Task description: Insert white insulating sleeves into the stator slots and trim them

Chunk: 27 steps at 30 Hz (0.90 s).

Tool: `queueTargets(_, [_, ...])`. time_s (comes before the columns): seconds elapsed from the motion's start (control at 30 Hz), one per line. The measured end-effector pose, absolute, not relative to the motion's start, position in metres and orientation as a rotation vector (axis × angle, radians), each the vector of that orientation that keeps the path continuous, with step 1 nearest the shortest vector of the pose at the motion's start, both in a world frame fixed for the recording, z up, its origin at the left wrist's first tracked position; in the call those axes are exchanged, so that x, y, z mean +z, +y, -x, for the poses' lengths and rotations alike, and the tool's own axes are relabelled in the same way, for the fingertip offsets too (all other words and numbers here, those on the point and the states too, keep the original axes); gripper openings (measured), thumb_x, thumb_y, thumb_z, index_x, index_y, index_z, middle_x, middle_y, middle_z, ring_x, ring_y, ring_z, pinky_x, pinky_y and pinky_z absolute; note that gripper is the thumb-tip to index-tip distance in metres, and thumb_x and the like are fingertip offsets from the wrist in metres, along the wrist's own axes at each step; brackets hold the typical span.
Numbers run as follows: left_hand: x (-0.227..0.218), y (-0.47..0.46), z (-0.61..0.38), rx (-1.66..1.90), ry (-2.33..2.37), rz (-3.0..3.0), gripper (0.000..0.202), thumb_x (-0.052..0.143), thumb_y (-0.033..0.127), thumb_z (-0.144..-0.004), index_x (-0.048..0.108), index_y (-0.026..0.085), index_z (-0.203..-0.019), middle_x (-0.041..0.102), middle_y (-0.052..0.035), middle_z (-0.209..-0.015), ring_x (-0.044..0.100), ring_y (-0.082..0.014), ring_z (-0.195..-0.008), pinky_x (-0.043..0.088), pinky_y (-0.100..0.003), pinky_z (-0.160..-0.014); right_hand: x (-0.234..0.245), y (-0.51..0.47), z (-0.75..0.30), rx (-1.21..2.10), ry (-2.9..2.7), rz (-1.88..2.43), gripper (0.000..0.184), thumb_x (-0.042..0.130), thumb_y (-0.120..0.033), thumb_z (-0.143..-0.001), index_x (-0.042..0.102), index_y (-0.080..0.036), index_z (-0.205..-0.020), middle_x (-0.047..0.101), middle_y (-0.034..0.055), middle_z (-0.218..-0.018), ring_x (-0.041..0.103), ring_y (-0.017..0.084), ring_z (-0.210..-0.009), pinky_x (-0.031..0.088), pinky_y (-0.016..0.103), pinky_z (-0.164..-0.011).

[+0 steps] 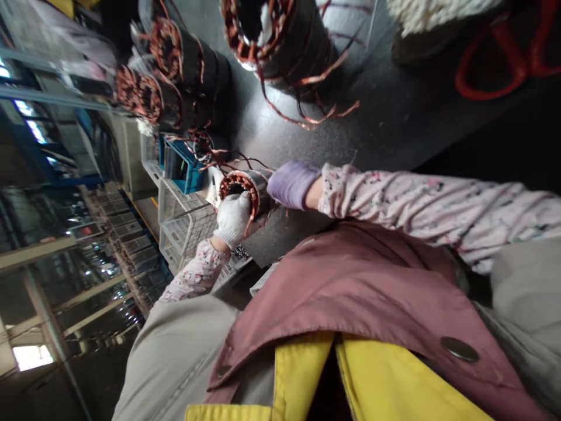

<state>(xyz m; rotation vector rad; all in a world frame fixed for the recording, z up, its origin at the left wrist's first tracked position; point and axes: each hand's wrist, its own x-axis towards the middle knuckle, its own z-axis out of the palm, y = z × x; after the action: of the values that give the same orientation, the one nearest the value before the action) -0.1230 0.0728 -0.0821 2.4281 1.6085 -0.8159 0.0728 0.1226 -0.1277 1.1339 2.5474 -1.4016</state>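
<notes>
A motor stator (262, 190) with copper windings lies on its side near the edge of the dark metal table, its open end turned to the left. My left hand (234, 216), in a white knit glove, is closed at the winding rim, its fingers bent over the bore opening. At the stator's other end, my right hand (291, 184) in a purple glove is closed against the body; its fingertips are hidden. Loose copper lead wires (236, 156) trail from the stator above my left hand.
A larger-looking wound stator (302, 52) with loose leads stands on the metal table (372, 128). More stators (193, 58) sit to the upper left, near another person's sleeve (74, 29). Blue bin (193, 172), white crates (175, 228), red-handled scissors (491, 88) and white cord (438, 14) surround the work.
</notes>
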Motion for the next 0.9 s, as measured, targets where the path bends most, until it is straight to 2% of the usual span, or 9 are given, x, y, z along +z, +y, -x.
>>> queueTargets(0.13, [-0.079,0.070,0.114,-0.864,1.601,-2.458,0.045,0.055,0.056,-0.079,0.065,0.014,-0.091,0.070,-0.0143,-0.078,0.068,-0.0288,-0.074,0.053,-0.037,-0.066,-0.164,0.096,-0.119,-1.537,2.404,-1.149,0.034,0.049,-0.042,-0.092,0.072,-0.024,-0.110,0.074,0.0097,-0.100,0.071,0.023,-0.092,0.052,0.033,-0.080])
queueTargets(0.23, [-0.076,0.069,0.112,-0.812,1.569,-2.498,0.040,0.056,0.053,-0.078,0.064,0.015,-0.086,0.069,-0.0141,-0.076,0.068,-0.0285,-0.074,0.054,-0.038,-0.069,-0.193,0.075,-0.148,-1.606,2.227,-1.354,0.044,0.043,-0.046,-0.094,0.066,-0.024,-0.124,0.073,0.0077,-0.110,0.069,0.024,-0.101,0.051,0.033,-0.085])
queueTargets(0.33, [-0.074,0.069,0.114,-0.796,1.585,-2.481,0.037,0.058,0.051,-0.078,0.063,0.015,-0.087,0.070,-0.0130,-0.078,0.068,-0.0273,-0.075,0.054,-0.037,-0.070,-0.205,0.068,-0.151,-1.569,2.139,-1.411,0.051,0.040,-0.050,-0.095,0.060,-0.022,-0.133,0.070,0.0106,-0.119,0.067,0.026,-0.107,0.049,0.035,-0.088])
queueTargets(0.5, [-0.074,0.068,0.118,-0.816,1.581,-2.490,0.036,0.059,0.051,-0.078,0.063,0.017,-0.088,0.071,-0.0114,-0.081,0.068,-0.0255,-0.075,0.054,-0.035,-0.070,-0.201,0.081,-0.130,-1.495,2.176,-1.310,0.052,0.037,-0.050,-0.096,0.056,-0.022,-0.135,0.069,0.0136,-0.117,0.067,0.027,-0.102,0.048,0.035,-0.083])
queueTargets(0.77, [-0.074,0.066,0.114,-0.800,1.555,-2.554,0.031,0.060,0.047,-0.077,0.063,0.017,-0.082,0.071,-0.0107,-0.074,0.067,-0.0254,-0.070,0.054,-0.035,-0.067,-0.187,0.100,-0.130,-1.434,2.294,-1.192,0.045,0.038,-0.042,-0.096,0.065,-0.016,-0.120,0.071,0.0197,-0.099,0.068,0.034,-0.094,0.048,0.039,-0.074])
queueTargets(0.9, [-0.075,0.065,0.116,-0.793,1.537,-2.571,0.028,0.060,0.044,-0.077,0.063,0.018,-0.085,0.070,-0.0085,-0.071,0.067,-0.0243,-0.069,0.054,-0.035,-0.068,-0.177,0.118,-0.115,-1.457,2.333,-1.160,0.039,0.049,-0.037,-0.092,0.070,-0.010,-0.112,0.071,0.0239,-0.098,0.068,0.037,-0.093,0.049,0.043,-0.074])
